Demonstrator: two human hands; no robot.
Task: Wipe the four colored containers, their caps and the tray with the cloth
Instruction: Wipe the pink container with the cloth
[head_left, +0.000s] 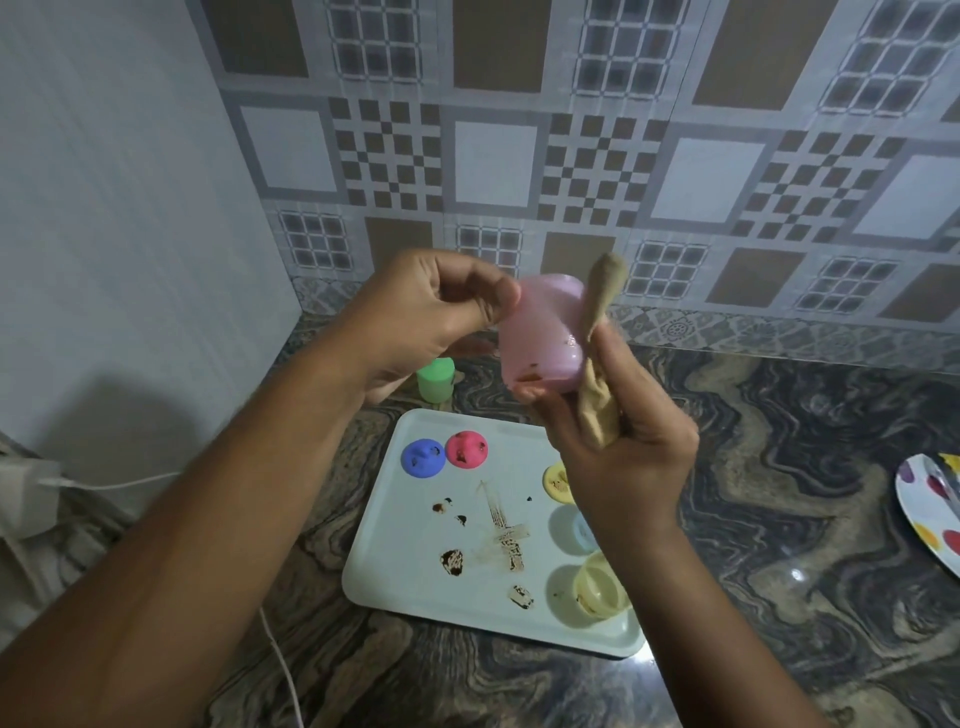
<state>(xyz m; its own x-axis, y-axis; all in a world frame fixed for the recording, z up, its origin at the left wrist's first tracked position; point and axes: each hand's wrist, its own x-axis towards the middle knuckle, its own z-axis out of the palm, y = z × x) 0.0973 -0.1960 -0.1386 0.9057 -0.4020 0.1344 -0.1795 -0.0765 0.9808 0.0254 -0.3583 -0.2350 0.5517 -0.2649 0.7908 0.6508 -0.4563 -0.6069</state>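
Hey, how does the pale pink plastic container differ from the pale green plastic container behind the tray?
The pale pink plastic container is held tilted in the air by the left hand, with the right hand gripping the beige cloth against it; the pale green plastic container stands upright on the marbled counter. The pink one shows brown smears near its lower end; the green one shows none. Both are off the white tray.
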